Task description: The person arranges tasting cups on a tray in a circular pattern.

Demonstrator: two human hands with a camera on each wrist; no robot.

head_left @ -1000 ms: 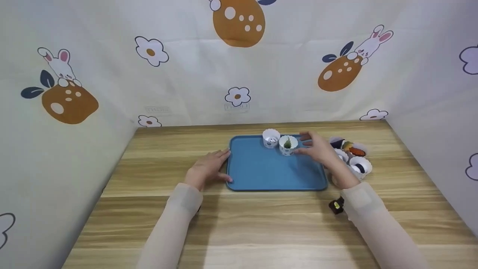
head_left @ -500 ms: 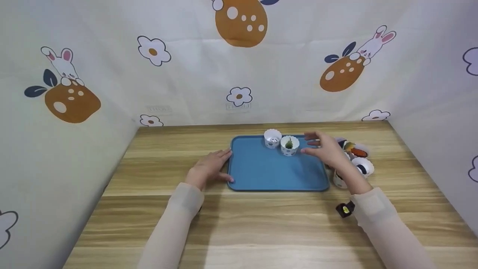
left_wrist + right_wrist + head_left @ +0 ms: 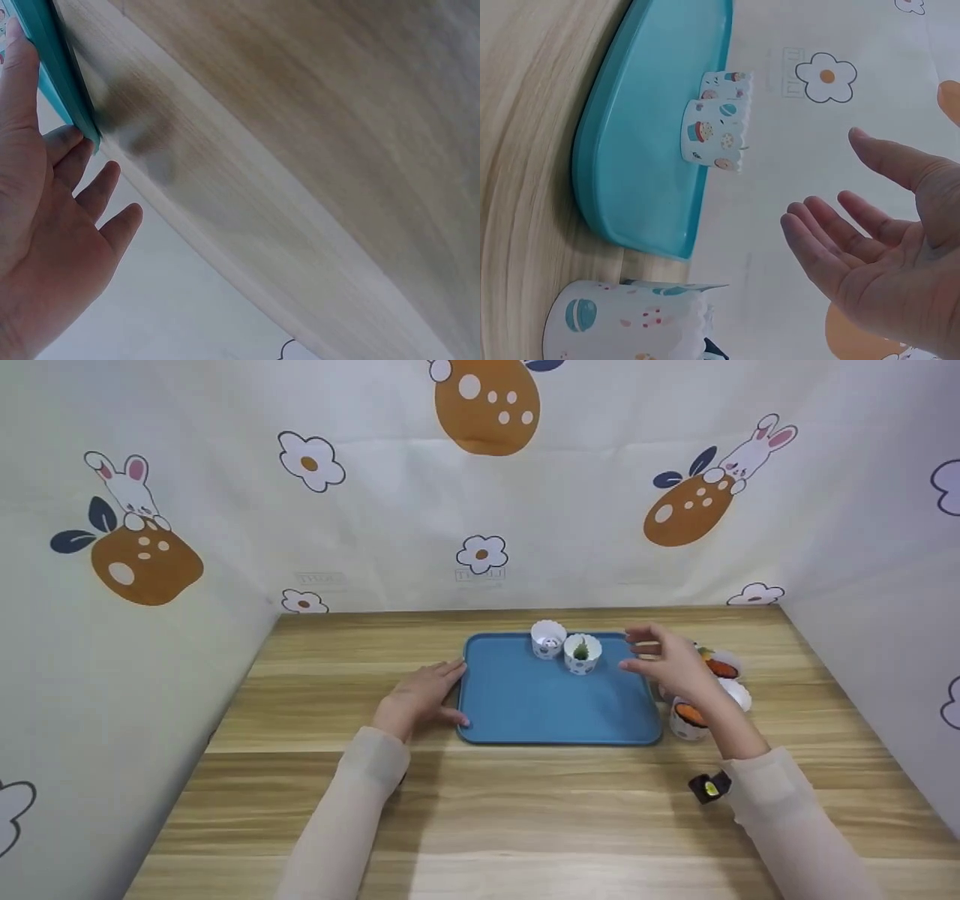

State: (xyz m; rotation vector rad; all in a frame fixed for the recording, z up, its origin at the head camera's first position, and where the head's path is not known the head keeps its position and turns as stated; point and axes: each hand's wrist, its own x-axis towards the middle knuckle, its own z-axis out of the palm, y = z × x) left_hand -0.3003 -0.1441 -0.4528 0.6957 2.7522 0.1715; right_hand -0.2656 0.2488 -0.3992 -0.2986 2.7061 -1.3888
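Observation:
My left hand rests at the left rim of a blue tray, fingers extended and thumb on the near side. In the left wrist view its fingertips touch the tray's edge. Two white printed paper cups stand side by side at the tray's back: one cup with something small and white inside, the other cup with a green leaf-shaped piece. To their right, my right hand hovers over the tray's right end, holding nothing. The right wrist view shows its fingers apart, thumb spread.
Right of the tray, partly behind my right forearm, several more paper cups are grouped. One cup holds an orange-topped piece; another holds a red-orange one. A small black device sits by the right sleeve. Printed cloth walls the wooden table.
My right hand has drawn away to the right from the cup with the green piece, uncovering a cup with an orange-topped piece. The left hand stays at the tray's rim.

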